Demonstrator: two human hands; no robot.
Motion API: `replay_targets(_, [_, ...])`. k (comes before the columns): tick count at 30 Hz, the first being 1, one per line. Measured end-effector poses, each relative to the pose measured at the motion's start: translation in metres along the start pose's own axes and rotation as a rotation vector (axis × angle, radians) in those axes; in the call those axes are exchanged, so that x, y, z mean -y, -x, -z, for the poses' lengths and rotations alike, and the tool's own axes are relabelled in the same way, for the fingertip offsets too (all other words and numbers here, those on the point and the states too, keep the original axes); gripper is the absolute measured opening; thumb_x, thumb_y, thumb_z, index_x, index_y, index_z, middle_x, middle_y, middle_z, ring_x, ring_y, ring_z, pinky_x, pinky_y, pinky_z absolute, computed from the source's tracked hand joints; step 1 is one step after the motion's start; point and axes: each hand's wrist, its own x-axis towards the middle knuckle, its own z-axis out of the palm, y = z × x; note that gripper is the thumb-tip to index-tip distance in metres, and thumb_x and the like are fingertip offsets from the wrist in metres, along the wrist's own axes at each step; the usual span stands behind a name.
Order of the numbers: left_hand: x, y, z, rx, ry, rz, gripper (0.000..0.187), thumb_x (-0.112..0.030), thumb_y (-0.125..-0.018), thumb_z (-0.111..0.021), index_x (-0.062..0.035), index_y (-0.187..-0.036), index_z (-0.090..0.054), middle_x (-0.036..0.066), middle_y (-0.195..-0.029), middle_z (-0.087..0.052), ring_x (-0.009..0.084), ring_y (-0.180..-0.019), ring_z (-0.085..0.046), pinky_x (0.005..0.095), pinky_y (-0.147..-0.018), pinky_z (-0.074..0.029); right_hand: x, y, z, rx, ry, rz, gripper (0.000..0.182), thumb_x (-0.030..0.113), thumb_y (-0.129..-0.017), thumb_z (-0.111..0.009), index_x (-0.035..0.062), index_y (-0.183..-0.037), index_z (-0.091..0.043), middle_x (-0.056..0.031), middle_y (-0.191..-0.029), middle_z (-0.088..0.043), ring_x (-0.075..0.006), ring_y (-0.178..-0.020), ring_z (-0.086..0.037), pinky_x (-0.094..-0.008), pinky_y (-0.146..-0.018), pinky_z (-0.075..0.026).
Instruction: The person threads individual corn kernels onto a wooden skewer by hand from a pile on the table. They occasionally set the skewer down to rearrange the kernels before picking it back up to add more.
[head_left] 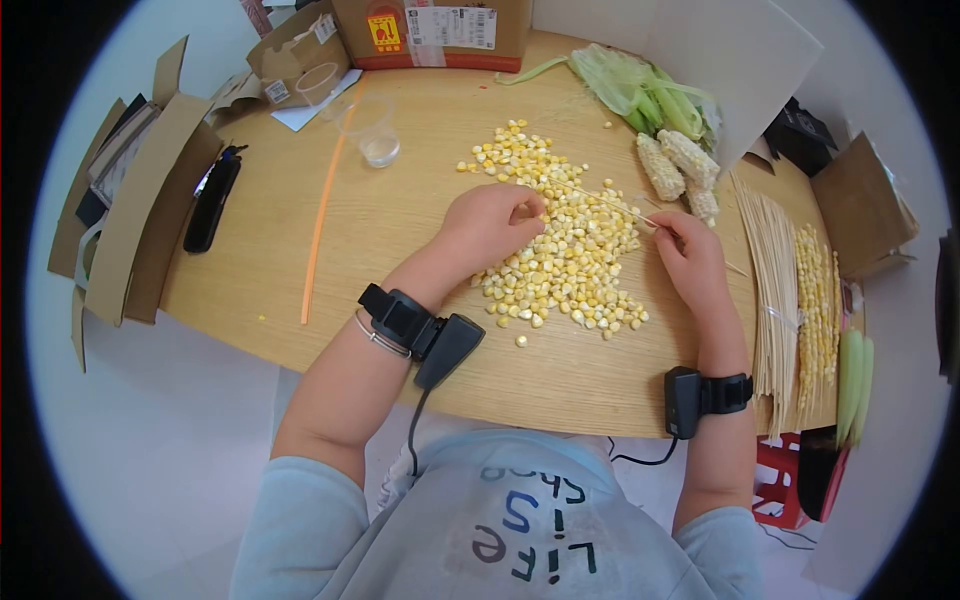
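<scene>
Loose yellow corn kernels (575,250) lie in a broad heap on the wooden table (400,230). Over the heap's left side is my left hand (497,220), its fingers curled and pinched together near the kernels; what they hold is too small to make out. My right hand (690,252), at the heap's right edge, pinches a thin wooden stick (610,203) between thumb and fingers. The stick runs up and left over the kernels, and its far end is near the top of the heap.
Bare corn cobs (688,158) and husks in a bag (650,95) lie at the back right. Bundled sticks (772,290) and kernel-threaded sticks (815,300) line the right edge. A clear cup (380,148), orange strip (325,215), black pouch (212,205) and cardboard boxes (150,200) are left.
</scene>
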Motion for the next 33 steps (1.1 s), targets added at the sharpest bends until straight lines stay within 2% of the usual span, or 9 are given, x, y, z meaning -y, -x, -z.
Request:
replay_targets(4, [0.006, -0.001, -0.003, 0.001, 0.070, 0.026, 0.015, -0.018, -0.082, -0.062, -0.0051, -0.090, -0.064, 0.000, -0.066, -0.053, 0.0082, -0.062, -0.049, 0.0235, -0.056, -0.041, -0.001, 0.000, -0.001, -0.017, -0.004, 0.024, 0.015, 0.005, -0.083, -0.055, 0.0011, -0.094, -0.064, -0.0123, -0.082, -0.062, -0.0208, -0.066, -0.057, -0.0295, -0.062, -0.045])
replay_targets(6, [0.009, -0.005, -0.005, -0.140, 0.478, 0.169, 0.015, -0.015, -0.083, -0.059, -0.0043, -0.093, -0.063, 0.000, -0.070, -0.054, 0.0075, -0.064, -0.050, 0.0216, -0.058, -0.041, -0.001, 0.000, -0.001, -0.013, -0.002, 0.012, 0.015, 0.005, -0.083, -0.055, 0.0012, -0.094, -0.064, -0.0126, -0.083, -0.062, -0.0213, -0.067, -0.057, -0.0300, -0.062, -0.045])
replay_targets(9, [0.013, -0.006, -0.001, -0.174, 0.592, 0.210, 0.015, -0.011, -0.085, -0.056, -0.0033, -0.096, -0.062, 0.001, -0.073, -0.055, 0.0074, -0.067, -0.051, 0.0203, -0.059, -0.041, 0.001, 0.000, 0.001, 0.010, 0.018, -0.009, 0.015, 0.006, -0.083, -0.055, 0.0014, -0.094, -0.064, -0.0126, -0.083, -0.062, -0.0218, -0.067, -0.057, -0.0303, -0.062, -0.045])
replay_targets(13, [0.015, -0.002, 0.005, -0.107, 0.447, 0.166, 0.015, -0.006, -0.082, -0.057, -0.0033, -0.095, -0.064, 0.001, -0.075, -0.055, 0.0075, -0.070, -0.051, 0.0209, -0.061, -0.042, 0.002, 0.000, 0.001, 0.010, 0.020, -0.005, 0.015, 0.006, -0.083, -0.055, 0.0014, -0.094, -0.064, -0.0127, -0.082, -0.063, -0.0220, -0.067, -0.057, -0.0306, -0.062, -0.045])
replay_targets(15, [0.017, -0.002, 0.007, -0.006, 0.192, 0.008, 0.015, -0.005, -0.077, -0.060, -0.0033, -0.091, -0.065, 0.002, -0.079, -0.054, 0.0098, -0.072, -0.053, 0.0226, -0.062, -0.043, 0.002, 0.001, 0.002, -0.009, 0.012, 0.011, 0.016, 0.006, -0.082, -0.055, 0.0013, -0.095, -0.064, -0.0128, -0.082, -0.063, -0.0220, -0.067, -0.057, -0.0308, -0.062, -0.045])
replay_targets(21, [0.004, 0.003, 0.012, 0.079, 0.149, -0.031, 0.016, -0.006, -0.074, -0.063, -0.0034, -0.089, -0.066, 0.006, -0.082, -0.053, 0.0149, -0.073, -0.054, 0.0260, -0.064, -0.045, 0.006, 0.000, 0.003, 0.008, 0.011, -0.006, 0.016, 0.005, -0.082, -0.055, 0.0012, -0.095, -0.064, -0.0134, -0.082, -0.063, -0.0226, -0.066, -0.057, -0.0310, -0.062, -0.045])
replay_targets(25, [0.007, 0.001, 0.012, 0.082, 0.086, -0.034, 0.016, -0.006, -0.075, -0.063, -0.0037, -0.090, -0.066, 0.006, -0.082, -0.054, 0.0145, -0.074, -0.055, 0.0263, -0.065, -0.045, 0.006, 0.000, 0.003, 0.013, 0.027, -0.014, 0.016, 0.006, -0.082, -0.055, 0.0011, -0.095, -0.064, -0.0134, -0.081, -0.062, -0.0227, -0.066, -0.057, -0.0310, -0.062, -0.045])
replay_targets(30, [0.015, -0.002, 0.005, -0.016, 0.124, 0.006, 0.018, -0.009, -0.075, -0.064, -0.0045, -0.093, -0.067, 0.007, -0.081, -0.057, 0.0139, -0.073, -0.054, 0.0266, -0.065, -0.045, 0.004, 0.000, 0.003, 0.018, 0.045, -0.007, 0.016, 0.007, -0.082, -0.055, 0.0009, -0.094, -0.064, -0.0132, -0.080, -0.062, -0.0224, -0.066, -0.057, -0.0314, -0.062, -0.045])
replay_targets(33, [0.007, 0.001, 0.007, 0.057, 0.146, 0.003, 0.021, -0.010, -0.075, -0.066, -0.0046, -0.095, -0.067, 0.007, -0.080, -0.056, 0.0148, -0.073, -0.054, 0.0264, -0.064, -0.045, 0.005, 0.000, 0.003, 0.025, 0.037, -0.018, 0.016, 0.007, -0.082, -0.055, 0.0009, -0.094, -0.064, -0.0132, -0.081, -0.062, -0.0223, -0.066, -0.057, -0.0314, -0.062, -0.045])
